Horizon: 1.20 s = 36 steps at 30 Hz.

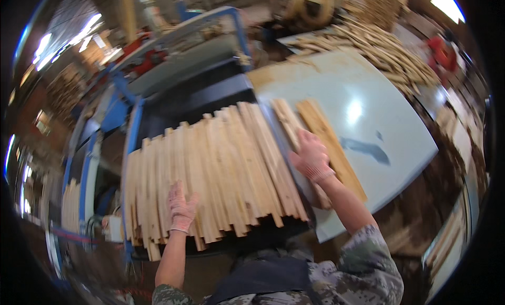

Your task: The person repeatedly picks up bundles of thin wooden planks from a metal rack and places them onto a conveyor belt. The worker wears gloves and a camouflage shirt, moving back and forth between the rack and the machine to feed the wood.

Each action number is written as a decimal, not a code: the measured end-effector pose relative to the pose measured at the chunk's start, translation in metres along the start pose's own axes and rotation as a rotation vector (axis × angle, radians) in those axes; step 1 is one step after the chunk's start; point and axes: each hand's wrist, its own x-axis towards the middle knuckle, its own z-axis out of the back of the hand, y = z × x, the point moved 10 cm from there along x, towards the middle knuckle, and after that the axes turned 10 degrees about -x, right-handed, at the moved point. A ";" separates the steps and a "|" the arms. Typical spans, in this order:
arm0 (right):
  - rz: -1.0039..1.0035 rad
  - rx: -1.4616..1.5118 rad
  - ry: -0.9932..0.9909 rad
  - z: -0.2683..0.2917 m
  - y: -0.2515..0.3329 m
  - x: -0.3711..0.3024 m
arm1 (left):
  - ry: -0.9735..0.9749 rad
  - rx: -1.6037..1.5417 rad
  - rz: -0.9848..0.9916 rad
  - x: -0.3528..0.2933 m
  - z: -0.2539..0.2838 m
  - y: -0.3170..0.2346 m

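Pale tabletop (384, 84): plank (286, 121) under right hand (312, 155) | black bed (164, 111): strips (226, 168) under left hand (182, 207)

The black machine bed (169, 109) is covered by parallel wooden strips (210, 171); on the pale tabletop (379, 142), two wooden boards (336, 151) are laid.
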 end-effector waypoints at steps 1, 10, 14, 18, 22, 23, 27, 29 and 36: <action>0.066 0.063 -0.084 0.012 0.013 -0.003 | -0.071 0.020 0.023 -0.003 0.014 0.017; -0.180 0.798 0.437 -0.110 0.035 0.001 | -0.518 0.226 0.645 -0.103 0.195 0.231; -0.214 1.137 0.402 -0.151 0.027 0.015 | -0.588 0.259 0.748 -0.148 0.249 0.287; -0.230 1.116 0.443 -0.143 0.022 0.009 | -0.449 0.214 0.842 -0.162 0.254 0.330; -0.394 1.292 0.458 -0.158 -0.009 -0.003 | -0.373 0.159 0.882 -0.149 0.260 0.333; -0.397 1.352 0.444 -0.160 -0.013 -0.004 | -0.357 0.181 0.870 -0.148 0.262 0.329; -0.323 1.459 0.494 -0.124 0.027 -0.021 | -0.331 0.401 0.759 -0.145 0.276 0.312; -0.399 1.467 0.448 -0.119 0.026 -0.023 | -0.429 0.246 0.649 -0.138 0.280 0.328; -0.413 1.415 0.337 -0.098 0.009 -0.077 | -0.765 -0.925 0.434 -0.242 0.227 0.326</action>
